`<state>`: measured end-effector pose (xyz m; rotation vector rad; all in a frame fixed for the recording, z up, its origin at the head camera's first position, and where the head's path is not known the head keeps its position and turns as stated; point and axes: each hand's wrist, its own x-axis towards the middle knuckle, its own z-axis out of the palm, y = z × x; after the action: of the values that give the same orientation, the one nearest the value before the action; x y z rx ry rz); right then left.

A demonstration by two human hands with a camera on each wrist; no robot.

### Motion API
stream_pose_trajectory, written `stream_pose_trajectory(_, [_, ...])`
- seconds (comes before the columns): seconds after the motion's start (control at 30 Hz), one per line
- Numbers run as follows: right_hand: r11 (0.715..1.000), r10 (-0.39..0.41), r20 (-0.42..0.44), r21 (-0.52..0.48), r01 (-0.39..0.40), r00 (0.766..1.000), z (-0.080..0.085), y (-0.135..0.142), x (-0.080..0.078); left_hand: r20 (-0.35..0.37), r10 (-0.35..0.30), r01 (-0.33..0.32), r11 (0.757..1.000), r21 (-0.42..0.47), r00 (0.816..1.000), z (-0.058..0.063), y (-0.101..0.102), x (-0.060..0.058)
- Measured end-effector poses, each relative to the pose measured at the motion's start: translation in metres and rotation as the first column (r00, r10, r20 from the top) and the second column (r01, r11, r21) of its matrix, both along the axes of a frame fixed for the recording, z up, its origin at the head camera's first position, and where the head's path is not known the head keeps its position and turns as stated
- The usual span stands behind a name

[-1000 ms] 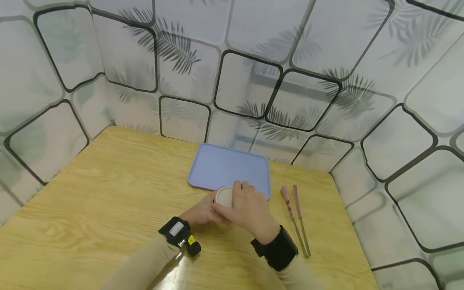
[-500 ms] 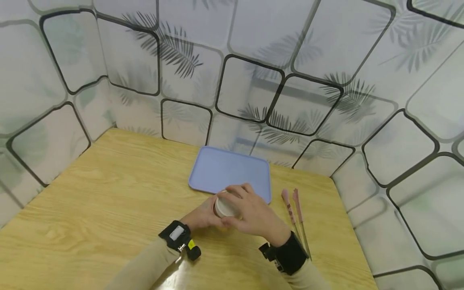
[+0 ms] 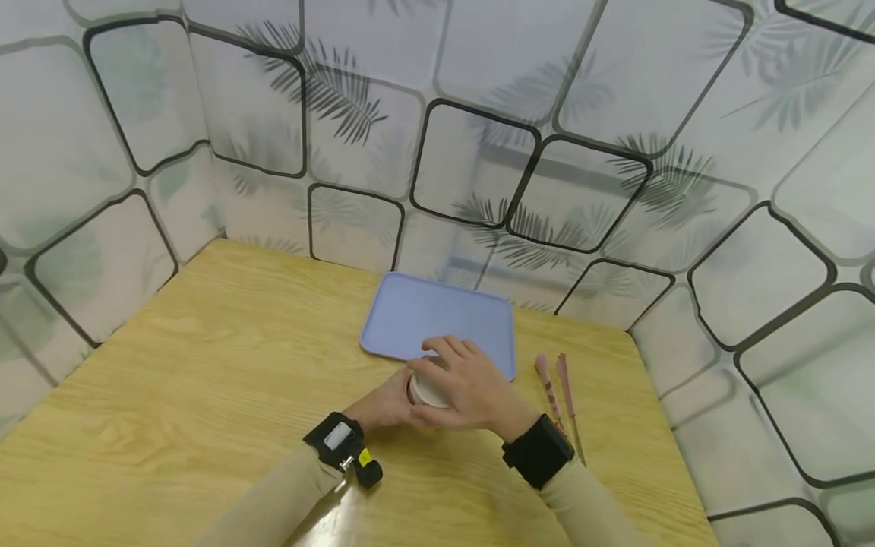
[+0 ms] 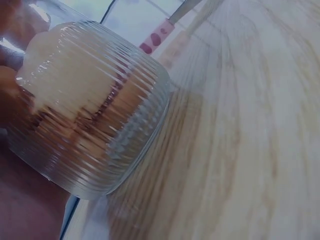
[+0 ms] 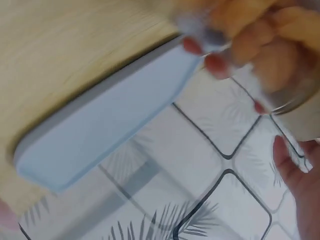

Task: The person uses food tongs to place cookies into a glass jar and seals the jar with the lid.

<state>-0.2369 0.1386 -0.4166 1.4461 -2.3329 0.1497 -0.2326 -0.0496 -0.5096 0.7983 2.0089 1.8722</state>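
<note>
In the head view my left hand (image 3: pixel 384 404) grips a clear ribbed glass jar (image 4: pixel 95 110) around its side, over the wooden table. Tan and cream-coloured pieces with dark red streaks show through its glass in the left wrist view. On top of the jar is a pale lid (image 3: pixel 425 393). My right hand (image 3: pixel 475 391) holds this lid by its edge, thumb on the near side and a finger across the far side, with other fingers raised. The right hand covers part of the lid, and both hands hide most of the jar in the head view.
A blue rectangular tray (image 3: pixel 437 315) lies just beyond the hands. Right of them, tongs with pink ends and metal arms (image 3: pixel 550 387) lie on the wooden table (image 3: pixel 260 342), partly behind my right wrist. A patterned curtain (image 3: pixel 355 159) encloses the table's back and sides.
My right hand has turned on the lid, its wrist swinging to the right and its fingers shifting left over the top. My left hand stays around the jar.
</note>
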Motion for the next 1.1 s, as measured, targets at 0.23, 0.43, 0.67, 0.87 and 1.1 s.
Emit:
stream_pose_trajectory(0.23, [0.991, 0.136, -0.1, 0.008, -0.136, 0.986, -0.002, -0.003, -0.008, 0.001, -0.034, 0.034, 0.999, 0.034, 0.999, 0.0, -0.001, 0.003])
stream_pose_trajectory(0.43, [0.997, 0.063, -0.126, -0.025, -0.067, 0.99, -0.006, -0.006, -0.005, 0.023, -0.004, 0.003, 0.999, 0.036, 1.0, 0.0, 0.001, 0.002])
stream_pose_trajectory(0.67, [0.996, -0.073, -0.149, -0.07, 0.063, 0.986, -0.008, -0.012, 0.003, 0.0, 0.019, -0.019, 0.999, 0.043, 1.0, 0.0, 0.002, 0.006])
stream_pose_trajectory(0.87, [0.976, -0.212, -0.163, -0.083, 0.201, 0.964, -0.011, -0.016, 0.01, -0.071, 0.011, -0.008, 0.999, 0.033, 0.997, 0.001, 0.009, 0.004])
stream_pose_trajectory(1.1, [0.926, -0.373, -0.146, -0.12, 0.358, 0.916, -0.012, -0.025, 0.019, -0.21, 0.14, -0.138, 0.99, 0.023, 0.968, 0.001, 0.016, 0.01])
